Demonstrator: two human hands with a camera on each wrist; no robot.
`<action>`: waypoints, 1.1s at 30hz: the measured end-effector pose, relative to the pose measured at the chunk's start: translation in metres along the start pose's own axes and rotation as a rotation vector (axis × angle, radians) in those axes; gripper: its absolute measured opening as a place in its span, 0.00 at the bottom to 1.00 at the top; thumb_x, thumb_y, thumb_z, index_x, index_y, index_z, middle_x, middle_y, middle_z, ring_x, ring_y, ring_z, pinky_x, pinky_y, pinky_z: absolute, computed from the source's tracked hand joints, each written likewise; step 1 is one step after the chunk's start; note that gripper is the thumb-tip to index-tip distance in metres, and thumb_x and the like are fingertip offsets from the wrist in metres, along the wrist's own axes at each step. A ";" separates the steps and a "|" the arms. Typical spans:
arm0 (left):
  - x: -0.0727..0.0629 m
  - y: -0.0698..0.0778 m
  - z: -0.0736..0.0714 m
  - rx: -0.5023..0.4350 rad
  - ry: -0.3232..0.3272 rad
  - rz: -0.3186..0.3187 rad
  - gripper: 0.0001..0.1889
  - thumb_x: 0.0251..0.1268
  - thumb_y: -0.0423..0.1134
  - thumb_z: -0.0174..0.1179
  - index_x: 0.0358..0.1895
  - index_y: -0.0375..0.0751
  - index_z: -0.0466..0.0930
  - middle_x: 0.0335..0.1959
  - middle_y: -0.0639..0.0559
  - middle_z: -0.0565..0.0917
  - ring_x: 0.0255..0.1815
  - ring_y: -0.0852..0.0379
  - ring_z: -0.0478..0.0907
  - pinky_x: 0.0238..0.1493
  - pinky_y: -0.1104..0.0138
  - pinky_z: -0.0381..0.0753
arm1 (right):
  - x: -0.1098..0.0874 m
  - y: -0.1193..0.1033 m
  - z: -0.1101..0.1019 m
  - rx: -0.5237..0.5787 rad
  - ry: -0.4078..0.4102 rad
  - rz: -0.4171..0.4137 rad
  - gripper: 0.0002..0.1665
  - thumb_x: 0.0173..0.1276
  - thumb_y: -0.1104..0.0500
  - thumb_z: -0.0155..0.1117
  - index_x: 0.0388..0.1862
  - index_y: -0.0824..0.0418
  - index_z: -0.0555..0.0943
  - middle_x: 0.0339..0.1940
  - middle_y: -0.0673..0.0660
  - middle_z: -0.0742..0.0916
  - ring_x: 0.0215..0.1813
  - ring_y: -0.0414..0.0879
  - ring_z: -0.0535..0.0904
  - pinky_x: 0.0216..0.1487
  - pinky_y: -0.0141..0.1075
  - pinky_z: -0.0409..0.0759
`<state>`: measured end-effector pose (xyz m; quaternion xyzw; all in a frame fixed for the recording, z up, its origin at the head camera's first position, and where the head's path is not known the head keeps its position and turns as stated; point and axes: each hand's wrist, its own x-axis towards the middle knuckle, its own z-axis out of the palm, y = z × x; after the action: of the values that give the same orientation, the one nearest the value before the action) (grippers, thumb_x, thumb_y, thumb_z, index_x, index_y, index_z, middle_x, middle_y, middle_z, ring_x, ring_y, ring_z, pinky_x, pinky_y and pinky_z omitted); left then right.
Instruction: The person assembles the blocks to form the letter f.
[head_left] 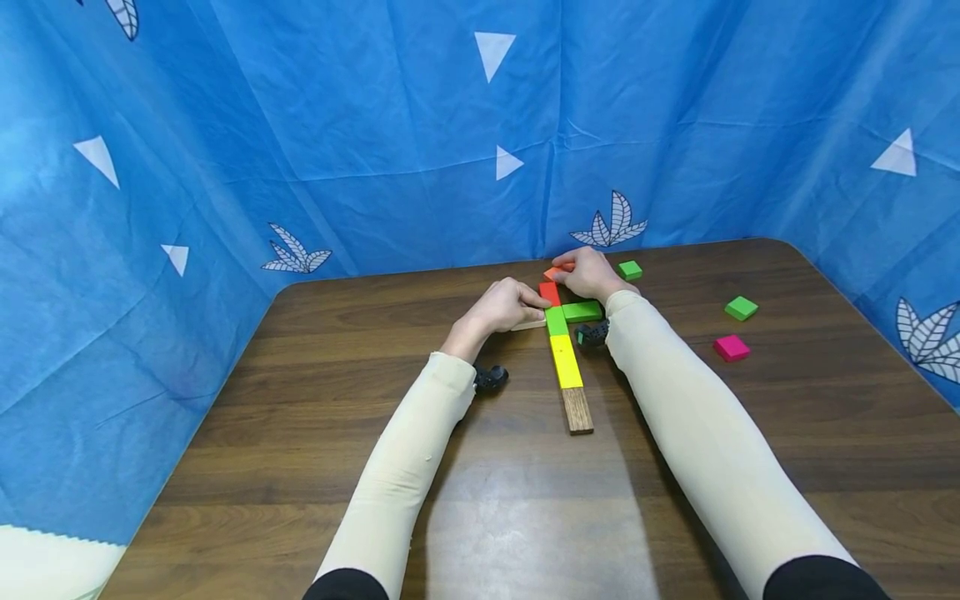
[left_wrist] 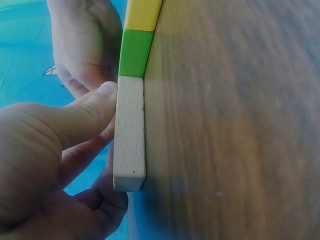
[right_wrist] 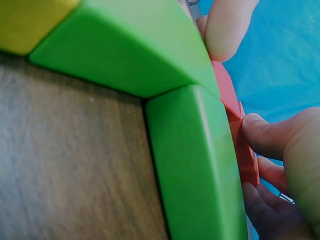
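A narrow row of wooden blocks runs away from me in the head view: a brown block (head_left: 577,412), a yellow section (head_left: 566,362), a green block (head_left: 556,321) and a red block (head_left: 550,293). Another green block (head_left: 582,312) branches right, and a pale wood block (left_wrist: 130,125) branches left. My left hand (head_left: 504,305) reaches in from the left, a fingertip at the red block and the thumb beside the pale block's inner end. At the far end, my right hand (head_left: 588,273) pinches an orange block (head_left: 553,273) between thumb and fingers, close against the red block.
Right of the row lie a green block (head_left: 630,270), a second green block (head_left: 741,307) and a magenta block (head_left: 731,347). The brown table (head_left: 300,450) ends at a blue patterned cloth (head_left: 420,108) hanging behind and along the sides.
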<state>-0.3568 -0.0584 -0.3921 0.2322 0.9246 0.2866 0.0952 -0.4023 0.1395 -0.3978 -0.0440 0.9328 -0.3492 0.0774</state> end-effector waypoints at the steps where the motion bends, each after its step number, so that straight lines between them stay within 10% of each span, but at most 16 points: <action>1: 0.000 0.000 0.000 0.003 -0.001 -0.003 0.15 0.67 0.41 0.70 0.56 0.54 0.89 0.59 0.53 0.88 0.65 0.54 0.79 0.67 0.61 0.78 | 0.000 0.000 0.000 -0.004 -0.003 0.000 0.26 0.79 0.53 0.61 0.73 0.56 0.77 0.75 0.62 0.75 0.75 0.59 0.67 0.76 0.58 0.68; 33: 0.000 0.000 0.001 0.011 0.017 0.013 0.15 0.67 0.40 0.71 0.55 0.53 0.90 0.57 0.52 0.89 0.63 0.53 0.81 0.65 0.61 0.79 | -0.019 0.021 -0.014 0.069 0.082 -0.143 0.28 0.78 0.54 0.62 0.74 0.59 0.75 0.73 0.63 0.78 0.72 0.60 0.73 0.72 0.57 0.72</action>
<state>-0.3566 -0.0579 -0.3933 0.2364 0.9253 0.2842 0.0843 -0.3862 0.1667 -0.3989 -0.0934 0.9170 -0.3875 0.0156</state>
